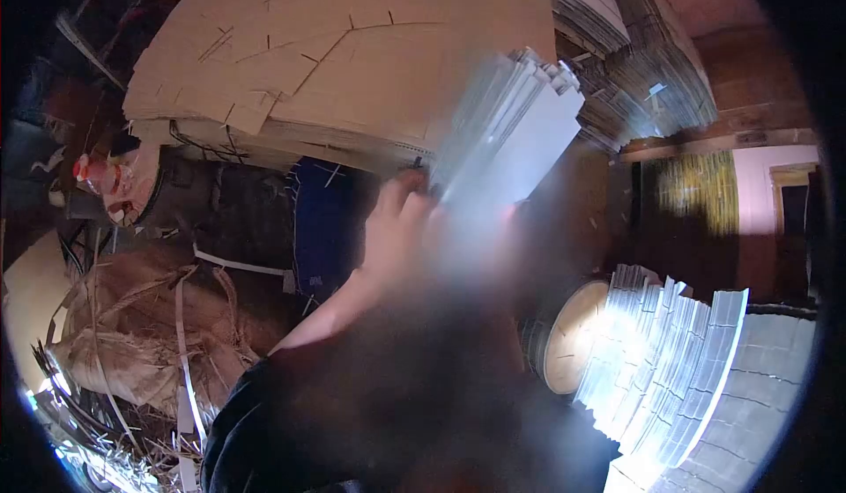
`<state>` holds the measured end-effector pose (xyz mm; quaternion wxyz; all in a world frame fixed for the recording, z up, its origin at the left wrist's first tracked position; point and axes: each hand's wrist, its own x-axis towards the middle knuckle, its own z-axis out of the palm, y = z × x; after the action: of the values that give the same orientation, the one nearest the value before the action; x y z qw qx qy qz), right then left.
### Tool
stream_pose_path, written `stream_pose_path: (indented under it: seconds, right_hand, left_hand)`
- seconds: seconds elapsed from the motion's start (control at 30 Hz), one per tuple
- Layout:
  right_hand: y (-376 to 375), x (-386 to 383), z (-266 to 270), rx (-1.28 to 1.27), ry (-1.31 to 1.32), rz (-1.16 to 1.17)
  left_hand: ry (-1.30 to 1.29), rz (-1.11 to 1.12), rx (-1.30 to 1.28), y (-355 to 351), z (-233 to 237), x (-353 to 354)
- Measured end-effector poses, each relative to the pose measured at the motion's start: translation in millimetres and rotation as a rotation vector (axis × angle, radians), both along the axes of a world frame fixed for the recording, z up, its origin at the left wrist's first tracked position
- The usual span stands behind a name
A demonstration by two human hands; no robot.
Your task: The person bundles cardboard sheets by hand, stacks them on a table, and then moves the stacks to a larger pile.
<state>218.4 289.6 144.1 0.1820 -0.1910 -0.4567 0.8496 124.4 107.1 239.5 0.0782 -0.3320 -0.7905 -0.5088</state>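
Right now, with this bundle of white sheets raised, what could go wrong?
The bundle of white sheets is splayed at its top, and only the left hand clearly grips its lower end, so sheets might slip out. The fanned pile at lower right spreads sideways; a bump could spill it. Loose strapping by the sack could catch a foot.

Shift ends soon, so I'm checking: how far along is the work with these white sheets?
Done, it seems: a fanned pile of white sheets lies at lower right. In hand: the left hand grips a bundle of sheets, blurred; the right hand cannot be made out. Left, probably: the big cardboard stack behind and the dark stacks at upper right look untouched.
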Motion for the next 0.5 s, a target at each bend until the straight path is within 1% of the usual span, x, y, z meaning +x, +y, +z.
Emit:
stream_pose_path:
  seconds: [0.03,0.1,0.13,0.17,0.23,0.3,0.33,0.37,0.4,0.43,0.47,0.5]
  right_hand:
    - [1.2,1.5,-5.2,-0.005,0.001,-0.002]
    - [10.9,5.5,-27.7,0.057,-0.066,0.013]
    - [16.5,6.9,-40.7,0.088,-0.096,0.02]
    - [16.8,4.5,-42.6,0.12,-0.125,0.026]
    - [16.5,2.9,-45.2,0.155,-0.148,0.03]
    - [0.7,-8.3,-8.9,0.604,-0.073,-0.14]
    - [2.0,-8.3,-10.9,0.607,-0.065,-0.135]
    - [3.1,-6.9,-16.5,0.455,-0.147,-0.137]
    - [2.4,-6.8,-20.8,0.3,-0.228,-0.139]
    - [2.0,-7.1,-25.3,0.298,-0.222,-0.133]
    - [1.8,-8.0,-28.2,0.261,-0.171,-0.18]
    - [1.8,-7.8,-31.5,0.222,-0.121,-0.231]
  left_hand:
    - [0.13,0.05,-0.021,0.1,-3.6,-1.7]
    - [0.141,0.044,-0.037,-0.9,-6.9,-7.5]
    - [0.146,-0.017,-0.093,-3.0,-8.7,-12.6]
    - [0.152,-0.079,-0.147,-5.3,-10.5,-17.0]
    - [0.159,-0.116,-0.109,-7.5,-15.8,-22.5]
    - [0.167,-0.142,-0.065,-11.1,-20.3,-29.3]
    - [0.172,-0.149,0.01,-15.5,-22.6,-32.9]
    - [0.177,-0.155,0.083,-20.6,-23.6,-36.4]
    - [0.226,-0.097,0.09,-28.8,-7.8,-40.4]
    - [0.247,-0.015,0.029,-44.5,-14.2,-49.8]
    - [0.338,0.124,0.015,-60.5,-5.7,-64.5]
    - [0.352,0.26,0.041,-87.0,3.7,-78.7]
